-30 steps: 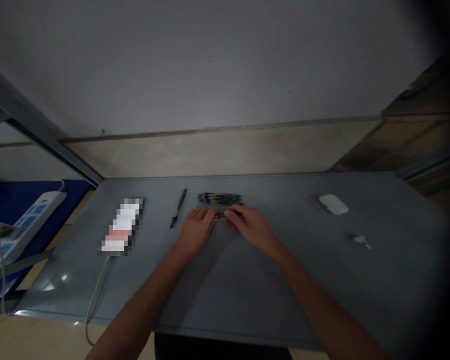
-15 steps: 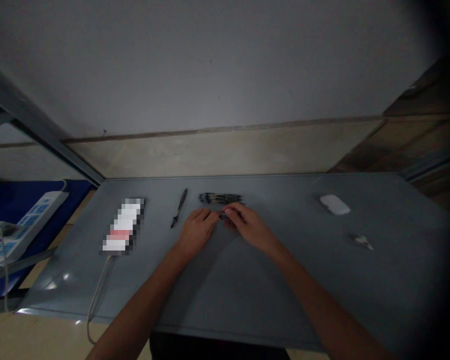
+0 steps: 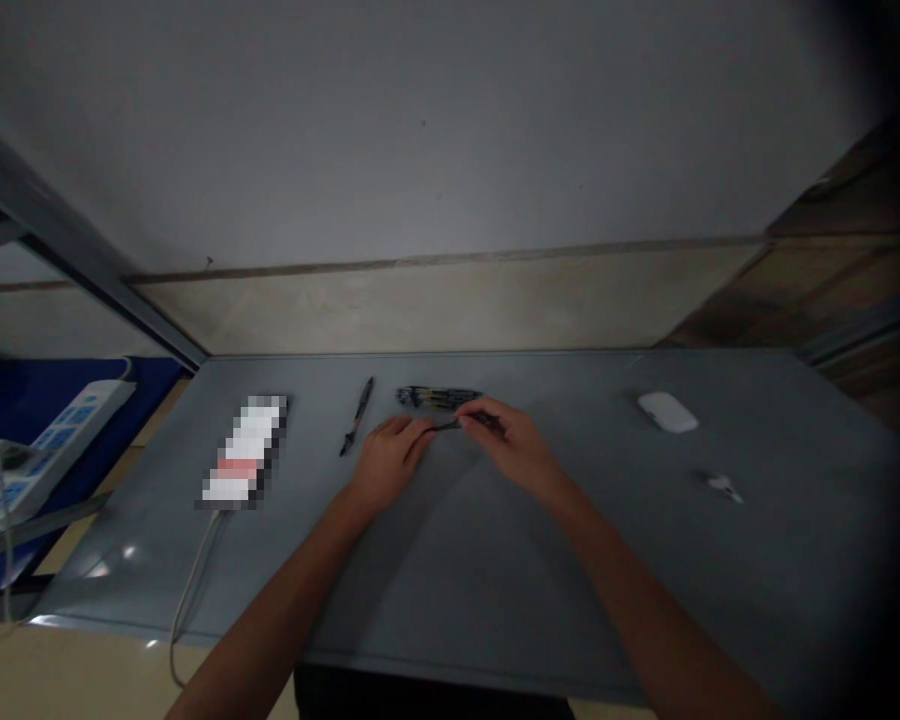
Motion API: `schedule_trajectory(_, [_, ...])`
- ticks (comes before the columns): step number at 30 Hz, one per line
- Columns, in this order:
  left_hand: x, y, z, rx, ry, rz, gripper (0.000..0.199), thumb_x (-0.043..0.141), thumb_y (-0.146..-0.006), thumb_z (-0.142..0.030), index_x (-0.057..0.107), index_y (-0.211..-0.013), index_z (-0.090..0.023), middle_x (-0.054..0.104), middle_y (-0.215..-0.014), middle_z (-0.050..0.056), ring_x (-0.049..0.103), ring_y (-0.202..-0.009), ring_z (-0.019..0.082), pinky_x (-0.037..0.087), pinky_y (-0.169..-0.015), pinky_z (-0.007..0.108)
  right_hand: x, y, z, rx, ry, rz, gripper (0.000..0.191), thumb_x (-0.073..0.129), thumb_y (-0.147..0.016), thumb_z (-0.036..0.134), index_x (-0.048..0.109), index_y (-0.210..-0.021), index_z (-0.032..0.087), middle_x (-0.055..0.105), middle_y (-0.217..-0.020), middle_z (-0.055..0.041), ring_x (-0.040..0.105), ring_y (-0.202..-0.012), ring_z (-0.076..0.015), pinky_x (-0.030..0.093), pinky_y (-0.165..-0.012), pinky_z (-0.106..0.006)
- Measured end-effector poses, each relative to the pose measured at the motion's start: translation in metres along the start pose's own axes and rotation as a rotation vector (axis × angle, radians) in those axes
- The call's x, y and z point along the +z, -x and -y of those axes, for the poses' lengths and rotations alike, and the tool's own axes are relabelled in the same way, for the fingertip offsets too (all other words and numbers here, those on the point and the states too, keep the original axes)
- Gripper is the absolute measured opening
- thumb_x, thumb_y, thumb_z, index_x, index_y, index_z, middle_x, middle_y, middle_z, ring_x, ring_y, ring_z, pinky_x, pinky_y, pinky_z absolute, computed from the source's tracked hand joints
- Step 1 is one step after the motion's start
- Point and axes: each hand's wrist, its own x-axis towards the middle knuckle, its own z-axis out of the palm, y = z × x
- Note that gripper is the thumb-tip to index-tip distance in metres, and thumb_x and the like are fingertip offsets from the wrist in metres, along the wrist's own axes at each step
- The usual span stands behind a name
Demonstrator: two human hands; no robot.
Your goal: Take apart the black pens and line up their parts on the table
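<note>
1. Two bare forearms reach up from the near edge of a gray table (image 3: 645, 600) and meet at its middle, with the hands a little apart.
2. The right hand (image 3: 511, 446) is closed in a pinch around a thin, dark pen (image 3: 465, 425), holding it near one end. The pen lies almost level, just above the table.
3. The pen's other end reaches the curled fingers of the left hand (image 3: 390, 462). That hand is partly closed and touches the pen, but I cannot tell whether it is gripping.
4. Just beyond the hands, a row of dark pens (image 3: 439, 397) lies side by side on the table. The right hand's fingers are very near the row's right end.
5. Left of the left hand, a lone pen (image 3: 358, 416) lies on a slant, apart from the row.
6. Farther left is a flat white and pink block (image 3: 244, 450), blurred out so that it cannot be identified. A pale cable (image 3: 191, 590) runs from it over the near edge.
7. Off to the right are a white mouse (image 3: 667, 412) and a small white object (image 3: 722, 487), too small to identify.
8. Beyond the table's left side lies a white power strip (image 3: 52, 450).
</note>
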Motion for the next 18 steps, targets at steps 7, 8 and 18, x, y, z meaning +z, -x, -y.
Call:
schedule_trajectory(7, [0.0, -0.002, 0.002, -0.004, 0.015, -0.069, 0.029, 0.04, -0.103, -0.031, 0.067, -0.106, -0.019, 0.07, -0.101, 0.009, 0.064, -0.096, 0.023, 0.05, -0.09, 0.039, -0.014, -0.001, -0.003, 0.049, -0.107, -0.093, 0.019, 0.058, -0.089, 0.036, 0.07, -0.095, 0.023, 0.063, -0.075, -0.0017, 0.053, -0.061, -0.0149, 0.038, -0.054, -0.027])
schedule_trajectory(8, [0.0, -0.002, 0.002, -0.016, 0.015, -0.076, 0.029, 0.04, -0.103, -0.031, 0.067, -0.105, -0.019, 0.07, -0.1, 0.009, 0.064, -0.095, 0.023, 0.05, -0.09, 0.039, -0.016, -0.002, -0.005, 0.052, -0.144, -0.095, 0.019, 0.059, -0.089, 0.038, 0.07, -0.095, 0.023, 0.06, -0.071, -0.0005, 0.051, -0.059, -0.0144, 0.036, -0.052, -0.027])
schedule_trajectory(18, [-0.002, 0.0, 0.0, -0.193, 0.012, -0.094, 0.031, 0.039, -0.103, -0.033, 0.066, -0.101, -0.018, 0.07, -0.083, 0.005, 0.065, -0.076, 0.019, 0.047, -0.07, 0.029, -0.034, -0.012, -0.036, 0.029, 0.347, -0.361, 0.027, 0.051, -0.092, 0.032, 0.071, -0.104, 0.019, 0.071, -0.102, -0.0123, 0.064, -0.087, -0.0246, 0.051, -0.084, -0.041])
